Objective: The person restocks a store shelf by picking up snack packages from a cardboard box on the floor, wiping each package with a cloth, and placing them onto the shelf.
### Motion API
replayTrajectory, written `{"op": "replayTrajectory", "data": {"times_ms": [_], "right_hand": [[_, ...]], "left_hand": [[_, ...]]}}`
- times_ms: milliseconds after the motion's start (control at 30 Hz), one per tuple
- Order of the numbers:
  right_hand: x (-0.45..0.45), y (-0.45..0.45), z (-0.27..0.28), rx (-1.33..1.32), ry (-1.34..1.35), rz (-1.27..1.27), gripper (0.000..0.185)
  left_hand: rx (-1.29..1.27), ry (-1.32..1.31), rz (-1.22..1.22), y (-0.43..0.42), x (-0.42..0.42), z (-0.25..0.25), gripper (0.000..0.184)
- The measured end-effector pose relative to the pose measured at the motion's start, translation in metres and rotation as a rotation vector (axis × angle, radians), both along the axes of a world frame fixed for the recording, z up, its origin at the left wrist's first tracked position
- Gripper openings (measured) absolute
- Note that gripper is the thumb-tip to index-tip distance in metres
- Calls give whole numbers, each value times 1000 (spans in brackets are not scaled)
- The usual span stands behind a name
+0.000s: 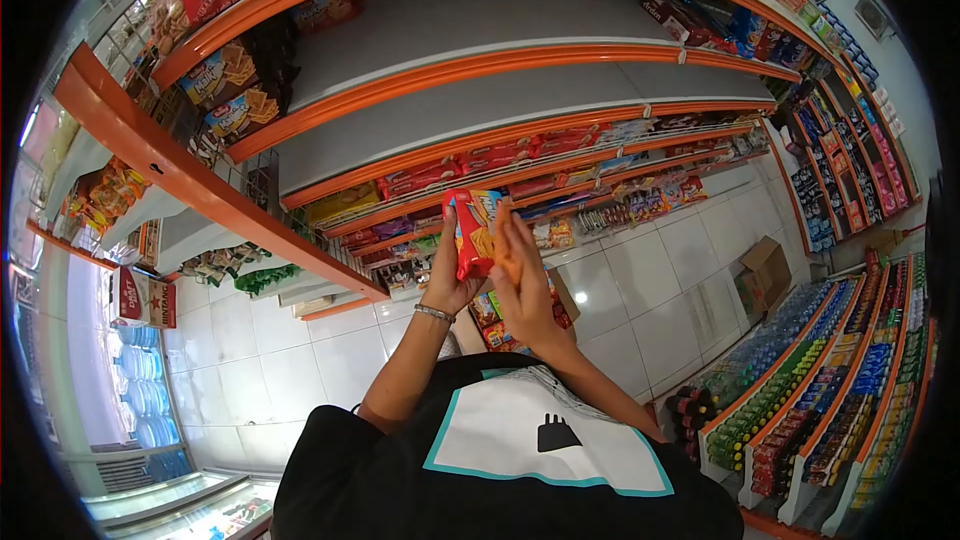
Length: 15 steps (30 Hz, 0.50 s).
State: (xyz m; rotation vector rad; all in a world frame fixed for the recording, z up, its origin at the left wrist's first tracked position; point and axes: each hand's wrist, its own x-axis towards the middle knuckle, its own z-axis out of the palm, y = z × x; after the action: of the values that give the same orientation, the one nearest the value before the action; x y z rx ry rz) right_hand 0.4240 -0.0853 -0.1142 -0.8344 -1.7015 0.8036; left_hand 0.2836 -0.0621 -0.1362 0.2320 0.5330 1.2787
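Note:
My left hand (pixel 448 275) is closed around a red biscuit packet (pixel 474 230) with biscuits pictured on its front, held upright before my chest. Against the packet's right side rests my right hand (pixel 527 290), its fingers bent over an orange cloth (pixel 508 258). Most of the cloth is hidden by the fingers. Below both hands, an open carton (pixel 490 312) of colourful packets stands low down, partly covered by my arms.
Orange-edged shelves (pixel 520 75) curve across the front, with red packets (pixel 495 157) on a lower level. An orange upright (pixel 215 180) stands at left. Bottle racks (pixel 810 390) fill the right side. A cardboard box (pixel 765 275) sits on the tiled floor (pixel 640 290).

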Motion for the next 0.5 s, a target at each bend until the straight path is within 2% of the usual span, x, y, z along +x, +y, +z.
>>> {"op": "replayTrajectory", "data": {"times_ms": [33, 67, 100, 167, 200, 300, 367, 400, 433, 500], "right_hand": [[2, -1, 6, 0, 0, 1, 54], [6, 0, 10, 166, -265, 20, 55], [8, 0, 12, 330, -530, 39, 55], [11, 8, 12, 298, -513, 75, 56], [15, 15, 14, 272, -495, 96, 57], [18, 33, 3, 204, -375, 71, 50], [16, 43, -17, -144, 67, 60, 44], [14, 40, -18, -361, 284, 139, 43], [10, 35, -21, -360, 284, 146, 43], [2, 23, -24, -167, 244, 65, 48]], "left_hand": [[-22, -13, 39, 1, 0, 0, 67], [-32, 14, 14, 6, -5, -20, 64], [-34, 14, 12, 5, -6, -21, 64], [7, -25, -92, 2, -7, -21, 59], [-16, 68, -38, -4, 1, -4, 57], [-30, 117, -58, -7, 2, -11, 57], [-31, 86, -49, -7, 6, -5, 61], [-48, -88, -38, -7, 7, -6, 61], [-62, -263, -27, -6, 7, -6, 61], [-82, -255, 20, -6, 11, -11, 64]]}}
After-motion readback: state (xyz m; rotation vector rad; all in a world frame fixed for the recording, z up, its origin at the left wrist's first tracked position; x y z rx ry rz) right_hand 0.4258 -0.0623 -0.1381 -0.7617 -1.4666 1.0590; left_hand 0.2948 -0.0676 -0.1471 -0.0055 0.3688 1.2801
